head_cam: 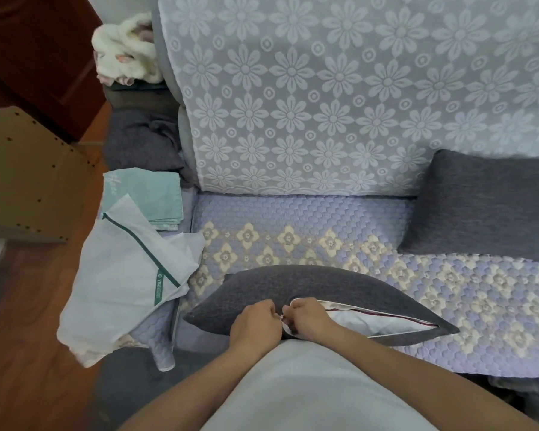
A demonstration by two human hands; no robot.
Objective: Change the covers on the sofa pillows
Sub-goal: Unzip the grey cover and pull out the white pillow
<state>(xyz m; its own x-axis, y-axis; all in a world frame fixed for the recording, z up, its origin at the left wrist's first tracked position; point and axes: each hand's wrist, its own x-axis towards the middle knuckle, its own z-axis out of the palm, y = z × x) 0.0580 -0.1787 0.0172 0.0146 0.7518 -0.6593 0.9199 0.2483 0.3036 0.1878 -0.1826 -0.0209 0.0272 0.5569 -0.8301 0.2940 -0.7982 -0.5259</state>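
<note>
Two grey pillows are in view. The nearer grey pillow point(280, 293) lies at the front edge of the sofa seat point(324, 213), its zipper opening point(371, 321) parted on the right and showing the white insert point(367, 325). The left hand point(255, 321) and right hand point(308, 318) each have a curled grip pinching the cover at the zipper, touching each other. The second grey pillow point(486, 209) leans against the backrest, well apart. To the left lie one white cover with green piping point(122, 281) and one folded teal cloth point(147, 194).
</note>
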